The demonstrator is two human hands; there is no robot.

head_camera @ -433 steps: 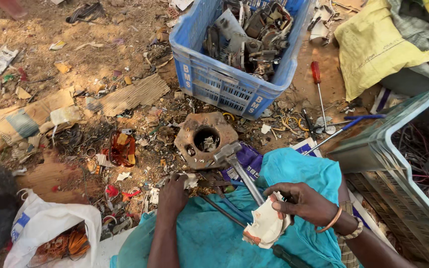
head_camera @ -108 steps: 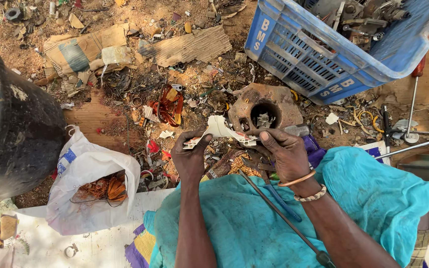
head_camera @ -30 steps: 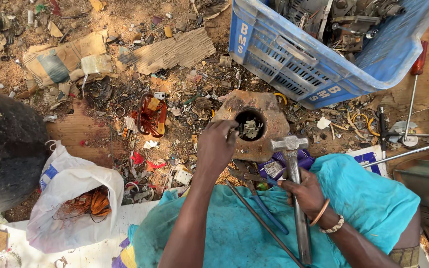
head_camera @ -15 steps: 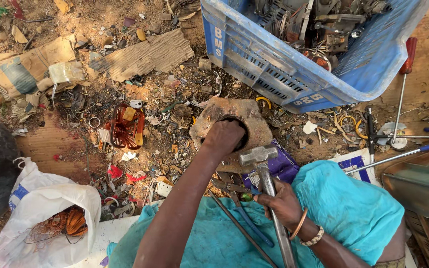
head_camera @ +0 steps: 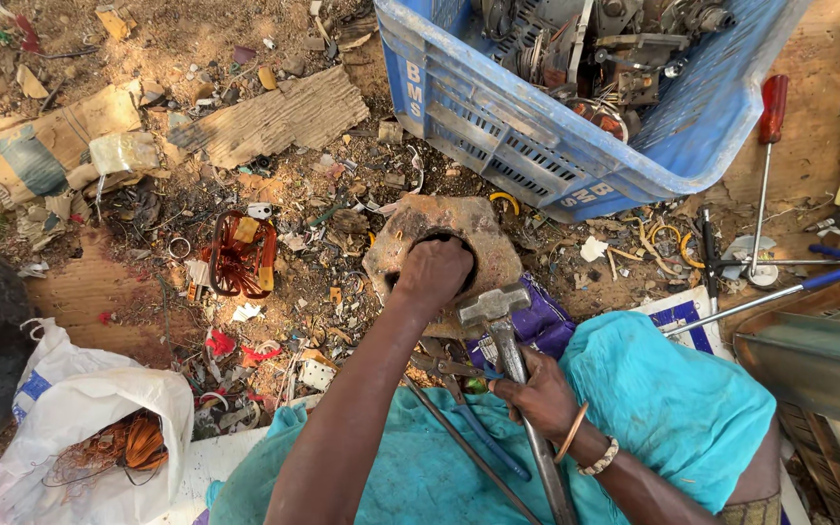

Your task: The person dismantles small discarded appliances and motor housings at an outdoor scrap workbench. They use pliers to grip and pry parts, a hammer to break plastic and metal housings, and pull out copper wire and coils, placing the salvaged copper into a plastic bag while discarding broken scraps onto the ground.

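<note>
1. My left hand (head_camera: 433, 272), fingers curled shut, presses into the rusty metal housing (head_camera: 444, 243) on the ground.
2. My right hand (head_camera: 540, 397) grips the hammer (head_camera: 507, 340) just beside it.

Sunlit dirt ground (head_camera: 196, 39) littered with scrap.

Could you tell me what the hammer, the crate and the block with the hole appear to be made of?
Hammer: grey metal head and shaft, dull and worn. Crate: blue moulded plastic, judging by its slotted lattice walls. Block: probably cast metal, rusty brown and rough, though stone cannot be ruled out.
</note>
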